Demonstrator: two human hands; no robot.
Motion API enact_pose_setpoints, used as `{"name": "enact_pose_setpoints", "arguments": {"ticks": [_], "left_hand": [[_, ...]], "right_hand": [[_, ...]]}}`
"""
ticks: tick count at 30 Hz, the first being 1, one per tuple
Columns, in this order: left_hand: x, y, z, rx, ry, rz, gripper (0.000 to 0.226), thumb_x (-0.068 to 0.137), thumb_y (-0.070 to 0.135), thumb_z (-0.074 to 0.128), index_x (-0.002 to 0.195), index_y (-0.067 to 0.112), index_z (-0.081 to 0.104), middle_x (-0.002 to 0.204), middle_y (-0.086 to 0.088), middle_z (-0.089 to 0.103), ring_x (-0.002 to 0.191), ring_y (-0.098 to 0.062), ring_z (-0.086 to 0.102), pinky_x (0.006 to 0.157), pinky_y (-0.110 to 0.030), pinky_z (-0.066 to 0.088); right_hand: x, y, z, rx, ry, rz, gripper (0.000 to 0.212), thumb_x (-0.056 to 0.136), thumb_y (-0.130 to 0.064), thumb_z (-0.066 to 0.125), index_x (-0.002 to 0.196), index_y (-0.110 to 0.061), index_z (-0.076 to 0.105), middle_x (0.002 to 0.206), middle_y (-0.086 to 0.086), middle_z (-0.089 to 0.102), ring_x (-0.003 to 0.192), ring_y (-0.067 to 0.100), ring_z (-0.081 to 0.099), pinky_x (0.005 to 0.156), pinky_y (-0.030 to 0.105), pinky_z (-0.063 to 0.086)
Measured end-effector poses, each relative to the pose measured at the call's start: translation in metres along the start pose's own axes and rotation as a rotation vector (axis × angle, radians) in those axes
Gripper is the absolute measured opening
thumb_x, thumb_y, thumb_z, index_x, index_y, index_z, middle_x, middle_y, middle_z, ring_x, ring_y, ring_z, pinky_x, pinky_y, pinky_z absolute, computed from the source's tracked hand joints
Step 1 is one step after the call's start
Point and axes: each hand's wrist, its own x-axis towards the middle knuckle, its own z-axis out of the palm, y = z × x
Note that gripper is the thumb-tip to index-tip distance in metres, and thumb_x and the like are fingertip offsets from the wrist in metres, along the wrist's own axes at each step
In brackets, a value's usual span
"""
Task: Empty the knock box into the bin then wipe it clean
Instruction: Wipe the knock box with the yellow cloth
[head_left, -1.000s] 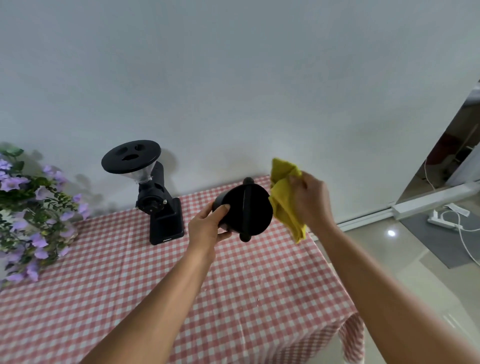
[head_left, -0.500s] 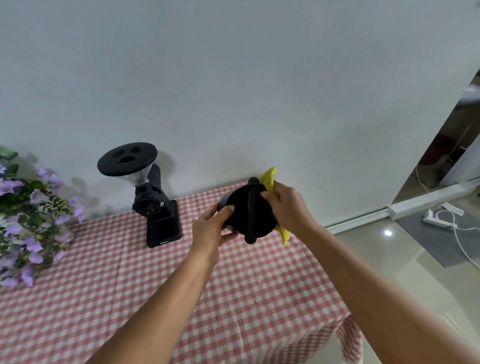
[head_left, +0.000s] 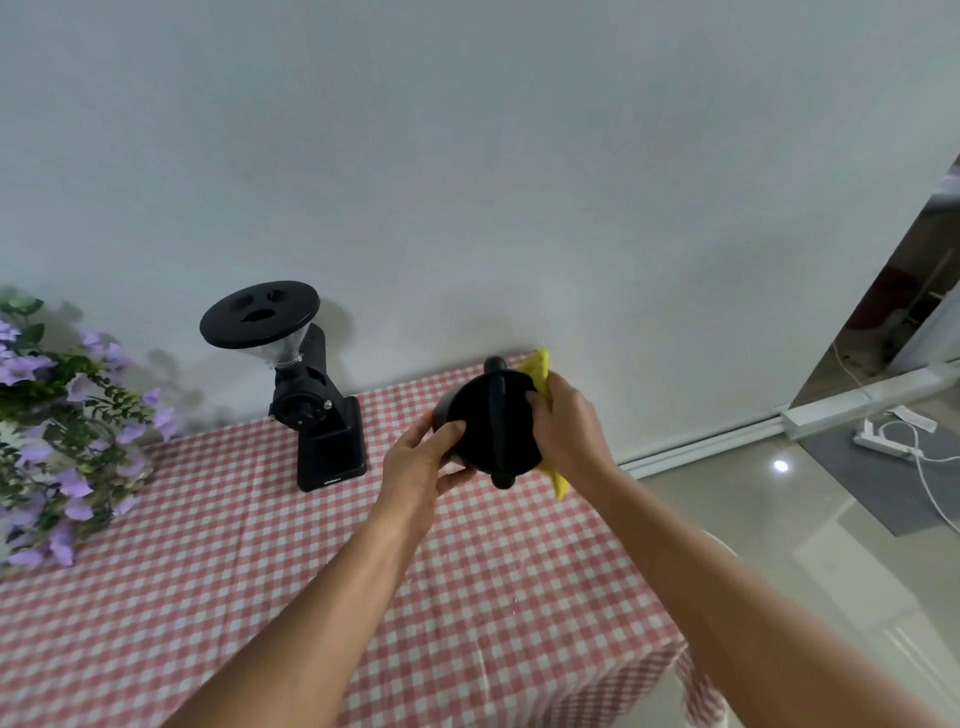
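A round black knock box (head_left: 480, 423) with a bar across its mouth is tilted on its side above the table, its opening facing me. My left hand (head_left: 421, 465) grips its left wall, thumb on the rim. My right hand (head_left: 563, 431) holds a yellow cloth (head_left: 540, 366) against the box's right edge, fingers curled over the rim. The cloth sticks out above and below that hand. The bin is not in view.
A black coffee grinder (head_left: 311, 400) stands at the back of the table with the red-and-white checked cloth (head_left: 260, 571). Purple flowers (head_left: 57, 431) fill the left edge. To the right lie a tiled floor and a white power strip (head_left: 883, 441) with cables.
My right hand has brought the yellow cloth from beside the knock box onto its right rim. My left hand keeps its grip on the box.
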Motion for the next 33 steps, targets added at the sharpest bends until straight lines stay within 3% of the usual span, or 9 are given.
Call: {"name": "enact_pose_setpoints", "arguments": {"ticks": [4, 8, 11, 15, 17, 20, 24, 29, 33], "left_hand": [[0.003, 0.010, -0.001, 0.037, -0.054, 0.009, 0.038, 0.087, 0.014, 0.075, 0.124, 0.015, 0.068, 0.109, -0.009, 0.077, 0.100, -0.028, 0.074, 0.072, -0.045, 0.062], [0.005, 0.011, 0.002, -0.064, 0.048, -0.020, 0.032, 0.084, 0.014, 0.077, 0.116, 0.016, 0.072, 0.101, -0.008, 0.079, 0.097, -0.030, 0.074, 0.070, -0.048, 0.063], [0.007, 0.005, 0.003, -0.119, 0.106, -0.043, 0.039, 0.084, 0.016, 0.077, 0.122, 0.015, 0.069, 0.109, -0.012, 0.076, 0.098, -0.032, 0.073, 0.070, -0.045, 0.062], [0.002, -0.004, 0.003, -0.142, 0.044, -0.079, 0.049, 0.085, 0.011, 0.075, 0.132, 0.013, 0.059, 0.121, -0.019, 0.070, 0.102, -0.033, 0.071, 0.077, -0.047, 0.062], [0.001, 0.000, 0.004, 0.040, 0.052, -0.029, 0.062, 0.083, 0.009, 0.078, 0.138, 0.018, 0.051, 0.129, -0.014, 0.065, 0.108, -0.029, 0.068, 0.079, -0.042, 0.060], [0.005, 0.014, 0.004, 0.743, 0.122, 0.372, 0.084, 0.080, 0.013, 0.079, 0.149, 0.034, 0.036, 0.154, -0.005, 0.040, 0.134, -0.023, 0.046, 0.090, -0.028, 0.045], [0.003, 0.028, 0.005, 1.453, -0.098, 0.779, 0.087, 0.085, 0.014, 0.071, 0.155, 0.042, 0.028, 0.157, -0.002, 0.041, 0.135, -0.025, 0.049, 0.083, -0.029, 0.054], [-0.004, 0.023, 0.003, 1.458, -0.165, 0.705, 0.065, 0.084, 0.030, 0.070, 0.145, 0.033, 0.049, 0.110, 0.003, 0.073, 0.095, -0.021, 0.069, 0.073, -0.033, 0.056], [-0.007, 0.017, 0.002, 1.261, -0.216, 0.432, 0.064, 0.081, 0.038, 0.074, 0.141, 0.043, 0.051, 0.114, 0.011, 0.073, 0.101, -0.014, 0.069, 0.076, -0.020, 0.052]], "right_hand": [[0.006, -0.004, -0.013, -0.167, -0.045, -0.321, 0.033, 0.100, -0.021, 0.042, 0.132, -0.019, 0.053, 0.108, 0.006, 0.066, 0.084, 0.026, 0.059, 0.069, 0.036, 0.043], [0.003, 0.000, -0.002, 0.079, -0.038, -0.020, 0.014, 0.100, -0.018, 0.046, 0.100, -0.016, 0.060, 0.078, -0.003, 0.062, 0.073, 0.019, 0.055, 0.059, 0.029, 0.039], [-0.004, 0.006, 0.010, 0.243, -0.139, 0.254, 0.016, 0.099, -0.016, 0.045, 0.089, -0.012, 0.056, 0.074, 0.002, 0.056, 0.066, 0.017, 0.051, 0.060, 0.031, 0.041], [-0.002, 0.007, 0.008, 0.176, -0.122, 0.254, 0.013, 0.091, -0.004, 0.043, 0.093, -0.007, 0.056, 0.074, 0.003, 0.056, 0.069, 0.020, 0.053, 0.057, 0.028, 0.041], [0.002, 0.006, 0.002, 0.028, -0.084, 0.127, 0.017, 0.089, -0.002, 0.042, 0.098, -0.009, 0.055, 0.078, 0.001, 0.056, 0.074, 0.023, 0.054, 0.057, 0.029, 0.038], [0.005, 0.007, -0.002, -0.229, -0.100, -0.070, 0.018, 0.093, -0.008, 0.042, 0.107, -0.010, 0.053, 0.086, 0.007, 0.056, 0.077, 0.031, 0.055, 0.064, 0.032, 0.037], [0.007, 0.010, 0.001, -0.506, -0.145, -0.325, 0.029, 0.091, -0.012, 0.051, 0.120, -0.014, 0.050, 0.106, 0.013, 0.065, 0.084, 0.038, 0.064, 0.063, 0.034, 0.034], [0.007, 0.022, 0.003, -0.531, -0.100, -0.428, 0.022, 0.090, -0.021, 0.053, 0.111, -0.021, 0.051, 0.103, 0.003, 0.067, 0.078, 0.030, 0.065, 0.058, 0.032, 0.036], [0.005, 0.031, 0.007, -0.527, -0.076, -0.454, 0.020, 0.089, -0.024, 0.054, 0.110, -0.023, 0.055, 0.101, 0.000, 0.068, 0.075, 0.027, 0.065, 0.057, 0.031, 0.039]]}}
